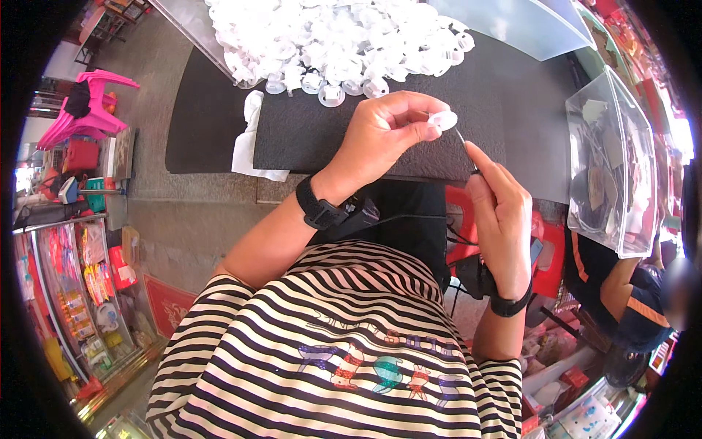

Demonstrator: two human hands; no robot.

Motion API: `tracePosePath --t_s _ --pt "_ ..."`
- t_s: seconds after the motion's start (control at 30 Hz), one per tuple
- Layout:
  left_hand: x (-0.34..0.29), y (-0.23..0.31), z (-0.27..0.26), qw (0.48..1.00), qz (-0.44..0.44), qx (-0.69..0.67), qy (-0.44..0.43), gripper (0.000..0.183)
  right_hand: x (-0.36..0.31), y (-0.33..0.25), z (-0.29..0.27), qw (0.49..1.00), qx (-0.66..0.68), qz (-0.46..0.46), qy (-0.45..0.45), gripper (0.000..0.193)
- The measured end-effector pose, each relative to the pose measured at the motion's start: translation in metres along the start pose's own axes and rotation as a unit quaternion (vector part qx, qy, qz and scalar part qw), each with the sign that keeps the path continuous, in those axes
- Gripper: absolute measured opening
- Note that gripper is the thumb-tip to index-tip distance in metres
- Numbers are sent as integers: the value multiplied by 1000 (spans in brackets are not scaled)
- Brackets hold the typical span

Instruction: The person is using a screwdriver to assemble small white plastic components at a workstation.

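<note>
Between the thumb and fingers of my left hand (pixel 387 135) is a small round white plastic part (pixel 443 120), held above the near edge of the black table. My right hand (pixel 503 212) grips a thin metal tool (pixel 462 140) with a dark handle, mostly hidden in the fingers. The tool's slim shaft reaches up to the white part; whether its tip touches cannot be made out. Beyond my hands, a large heap of similar white plastic parts (pixel 333 51) covers the far side of the table.
The black table (pixel 307 135) has a white paper strip (pixel 248 139) at its left edge. A clear plastic bin (pixel 610 164) holding flat pieces stands at right, with another translucent bin (pixel 523 25) behind. A pink stool (pixel 91 110) is at far left; another person (pixel 632 300) sits at right.
</note>
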State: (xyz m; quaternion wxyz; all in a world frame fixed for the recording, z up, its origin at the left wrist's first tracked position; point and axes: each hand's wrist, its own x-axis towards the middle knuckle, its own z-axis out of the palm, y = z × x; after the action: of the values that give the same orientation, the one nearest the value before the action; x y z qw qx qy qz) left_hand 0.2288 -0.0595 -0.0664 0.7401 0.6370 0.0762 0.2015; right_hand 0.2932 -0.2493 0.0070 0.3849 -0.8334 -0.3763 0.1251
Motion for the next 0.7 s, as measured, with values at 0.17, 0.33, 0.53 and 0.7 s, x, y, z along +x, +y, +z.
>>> tracePosePath --t_s 0.17,0.33,0.53,0.7 --pt "0 1 1 999 37 12 0 28 -7 0 8 986 -153 -56 37 35" --pt "-3 2 4 998 64 18 5 27 -5 -4 13 967 -227 -102 58 40" --pt "-5 1 5 996 77 33 -4 28 -2 -11 11 960 -256 -103 45 37" --pt "-5 1 6 995 78 57 -6 27 4 -10 9 962 -250 -113 9 39"
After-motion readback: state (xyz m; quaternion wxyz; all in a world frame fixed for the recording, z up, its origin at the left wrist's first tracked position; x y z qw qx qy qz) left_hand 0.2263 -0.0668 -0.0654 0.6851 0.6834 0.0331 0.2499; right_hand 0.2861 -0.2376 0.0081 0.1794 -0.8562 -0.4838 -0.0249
